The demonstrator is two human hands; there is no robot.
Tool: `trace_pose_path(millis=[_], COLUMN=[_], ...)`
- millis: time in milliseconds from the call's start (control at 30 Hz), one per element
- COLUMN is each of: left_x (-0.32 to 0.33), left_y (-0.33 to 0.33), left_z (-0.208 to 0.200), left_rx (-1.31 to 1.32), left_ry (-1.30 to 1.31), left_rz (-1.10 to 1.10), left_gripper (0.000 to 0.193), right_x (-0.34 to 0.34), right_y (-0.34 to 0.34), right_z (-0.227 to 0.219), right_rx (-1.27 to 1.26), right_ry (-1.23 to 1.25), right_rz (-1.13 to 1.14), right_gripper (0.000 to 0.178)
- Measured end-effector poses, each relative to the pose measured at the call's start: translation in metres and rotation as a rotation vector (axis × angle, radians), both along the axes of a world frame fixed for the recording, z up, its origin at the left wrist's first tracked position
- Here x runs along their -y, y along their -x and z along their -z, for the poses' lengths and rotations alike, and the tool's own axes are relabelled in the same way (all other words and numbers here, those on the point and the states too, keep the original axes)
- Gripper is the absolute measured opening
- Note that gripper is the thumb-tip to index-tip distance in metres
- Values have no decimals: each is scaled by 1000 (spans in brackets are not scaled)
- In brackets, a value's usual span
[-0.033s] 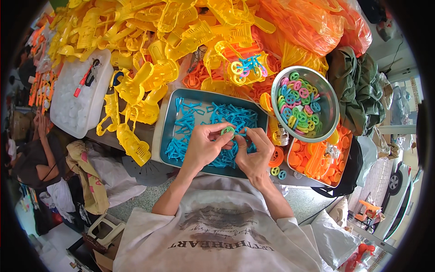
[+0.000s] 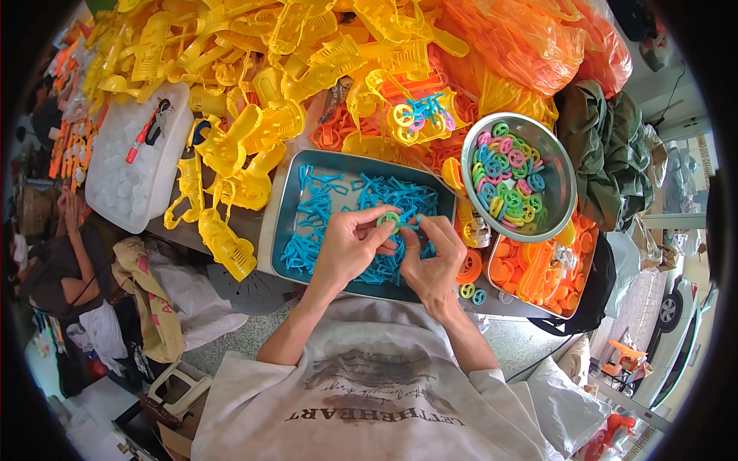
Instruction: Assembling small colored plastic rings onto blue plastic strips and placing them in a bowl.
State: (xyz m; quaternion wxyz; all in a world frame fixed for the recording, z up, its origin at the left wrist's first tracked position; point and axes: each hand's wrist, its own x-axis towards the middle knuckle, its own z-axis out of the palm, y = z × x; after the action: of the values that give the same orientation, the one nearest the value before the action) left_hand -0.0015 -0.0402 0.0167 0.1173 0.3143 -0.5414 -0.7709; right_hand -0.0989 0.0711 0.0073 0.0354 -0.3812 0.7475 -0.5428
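Pinching 1 green wheel (image 2: 388, 220), the left hand (image 2: 346, 244) is nearly closed. The right hand (image 2: 433, 265) curls its fingers close, contents unclear.

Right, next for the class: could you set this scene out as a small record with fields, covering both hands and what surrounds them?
Left hand: pinching a small green spoked plastic wheel
Right hand: fingertips close beside that wheel, a bit of blue showing there; grip unclear
Below hands: blue rectangular tray with a pale rim, holding many small blue plastic parts
Right of tray: round silver metal bowl containing multicoloured plastic wheels
Beyond tray: heap of yellow moulded plastic pieces
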Motion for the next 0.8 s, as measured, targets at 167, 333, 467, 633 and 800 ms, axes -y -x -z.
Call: trace_pose_path(millis=[167, 333, 467, 633, 800], left_x=[-1, 2, 2, 5, 3], left_y=[-4, -4, -2, -7, -8], left_z=[2, -6, -1, 8, 1], left_rx=[-74, -49, -90, -51, -16], left_ry=[-69, 95, 368, 596, 754], left_rz=[15, 55, 35, 31, 35], left_gripper=[40, 39, 39, 36, 33], right_x=[1, -2, -2, 0, -1], right_y=[5, 8, 9, 8, 6], right_z=[-1, 1, 1, -3, 0], right_rx=[88, 182, 309, 453, 238], right_ry=[-57, -90, -94, -134, -60], right_rz=[-10, -37, -53, -74, -72], right_gripper=[13, 11, 14, 17, 13])
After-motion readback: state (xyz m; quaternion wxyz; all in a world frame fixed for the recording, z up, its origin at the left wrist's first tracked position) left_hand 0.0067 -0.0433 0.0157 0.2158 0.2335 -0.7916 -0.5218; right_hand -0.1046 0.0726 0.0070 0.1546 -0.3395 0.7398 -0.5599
